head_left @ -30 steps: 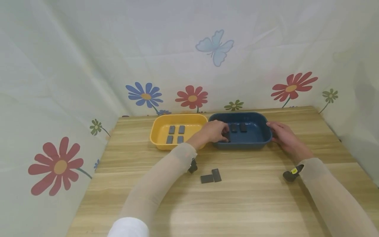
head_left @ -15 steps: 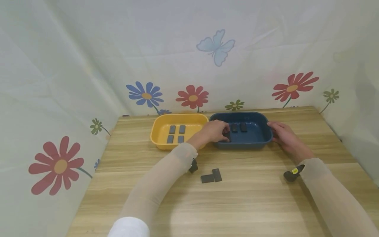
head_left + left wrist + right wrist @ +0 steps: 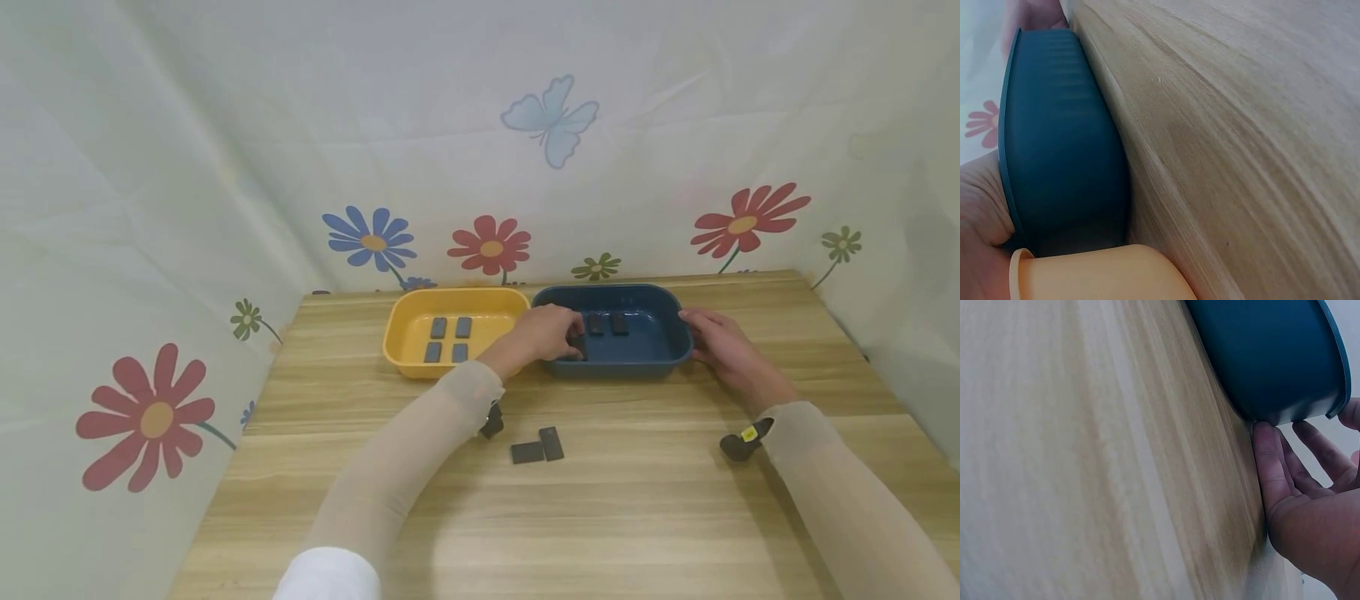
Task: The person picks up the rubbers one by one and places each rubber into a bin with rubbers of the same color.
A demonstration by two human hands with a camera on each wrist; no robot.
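A deep blue plastic tray stands at the back of the table. My left hand reaches over its left end, fingers and thumb bent down around a small dark rectangular block low inside the tray. Two similar dark blocks lie near the tray's far wall. In the left wrist view the blue tray's wall hides the fingertips. My right hand is at the tray's right end; in the right wrist view its extended fingers touch the outer wall, with one digit up at the rim.
A yellow tray adjoins the blue one on the left, with several grey blocks in two rows. Two dark blocks lie nearer on the wooden table. A flower-printed curtain hangs behind.
Everything in the head view shifts very slightly to the right. Both hands keep their places at the blue tray, and the blocks lie as before.
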